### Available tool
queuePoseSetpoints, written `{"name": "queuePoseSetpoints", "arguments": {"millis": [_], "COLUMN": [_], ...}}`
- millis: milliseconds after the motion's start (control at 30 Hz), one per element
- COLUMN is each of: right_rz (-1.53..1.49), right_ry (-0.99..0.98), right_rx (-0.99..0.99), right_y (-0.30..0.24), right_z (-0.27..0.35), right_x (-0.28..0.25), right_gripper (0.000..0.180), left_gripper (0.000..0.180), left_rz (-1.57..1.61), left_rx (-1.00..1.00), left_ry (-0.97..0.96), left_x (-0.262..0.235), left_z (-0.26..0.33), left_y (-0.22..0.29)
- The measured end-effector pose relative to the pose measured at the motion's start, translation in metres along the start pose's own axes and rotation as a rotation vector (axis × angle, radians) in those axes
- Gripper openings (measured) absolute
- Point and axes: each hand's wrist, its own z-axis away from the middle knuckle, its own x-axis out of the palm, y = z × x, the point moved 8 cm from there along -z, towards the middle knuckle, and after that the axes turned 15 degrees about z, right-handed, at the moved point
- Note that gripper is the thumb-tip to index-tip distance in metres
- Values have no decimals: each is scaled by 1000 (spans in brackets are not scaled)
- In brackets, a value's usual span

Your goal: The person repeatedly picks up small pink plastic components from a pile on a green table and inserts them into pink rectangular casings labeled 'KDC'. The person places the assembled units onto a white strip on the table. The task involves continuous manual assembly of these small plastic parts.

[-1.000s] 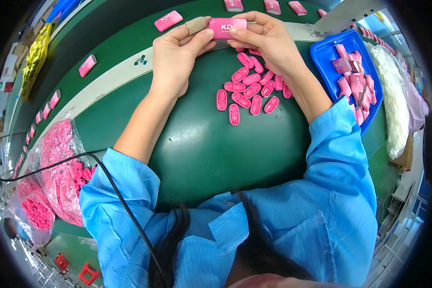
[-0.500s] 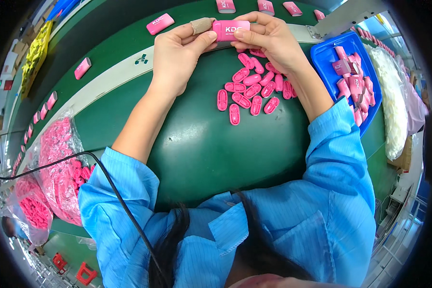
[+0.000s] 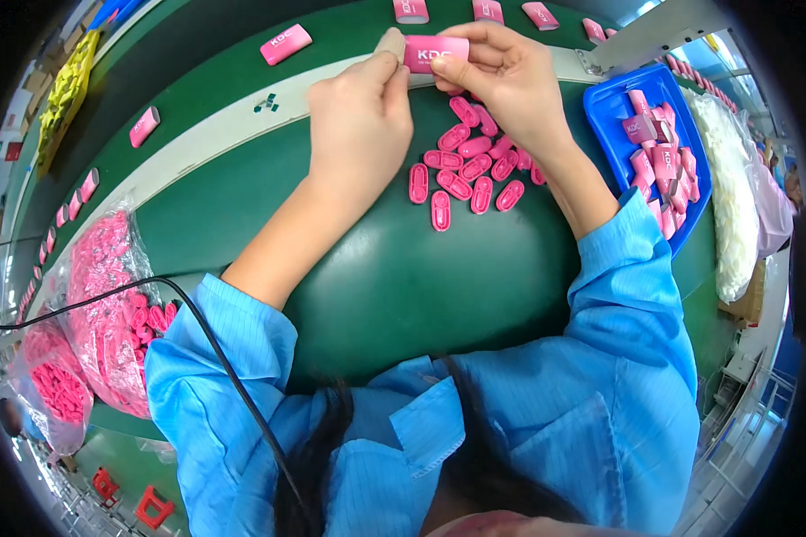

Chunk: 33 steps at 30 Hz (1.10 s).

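Since the earlier frames we have lifted the pink case [image 3: 436, 51] a little farther up toward twelve o'clock, and both hands have gone with it. Our right hand [image 3: 508, 76] pinches its right end between thumb and fingers; our left hand [image 3: 360, 121] closes on its left end, where a taped fingertip covers the edge, so we cannot see how that end looks. The case hangs over the pale strip [image 3: 224, 130] that borders the green belt [image 3: 206, 54]. Just below it, toward five o'clock, lies a pile of small pink oval parts [image 3: 470, 170] on the green mat [image 3: 403, 268]; our right palm hides the pile's upper part. At three o'clock a blue tray [image 3: 611, 112] holds more cases, perhaps a dozen, too jumbled to count. At nine o'clock a clear bag [image 3: 107, 295] of pink parts is blurred by the lens rim. Further cases [image 3: 286, 44] on the belt are cut off at the top edge.
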Motion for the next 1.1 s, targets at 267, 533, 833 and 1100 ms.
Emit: {"name": "queuePoseSetpoints", "arguments": {"millis": [267, 533, 833, 1100], "right_rz": [313, 1092, 386, -58], "right_ry": [-148, 213, 172, -122], "right_rx": [89, -119, 74, 156], "right_y": [10, 4, -1, 30], "right_z": [-55, -104, -65, -16], "right_x": [30, 13, -35, -19], "right_gripper": [24, 28, 17, 36], "left_gripper": [47, 18, 28, 28], "left_rz": [-219, 7, -298, 722], "left_rx": [-60, 12, -61, -621], "left_ry": [-84, -238, -532, -278], "left_x": [-13, -2, 69, 19], "left_z": [-21, -20, -38, -15], "left_y": [-42, -28, -24, -65]}}
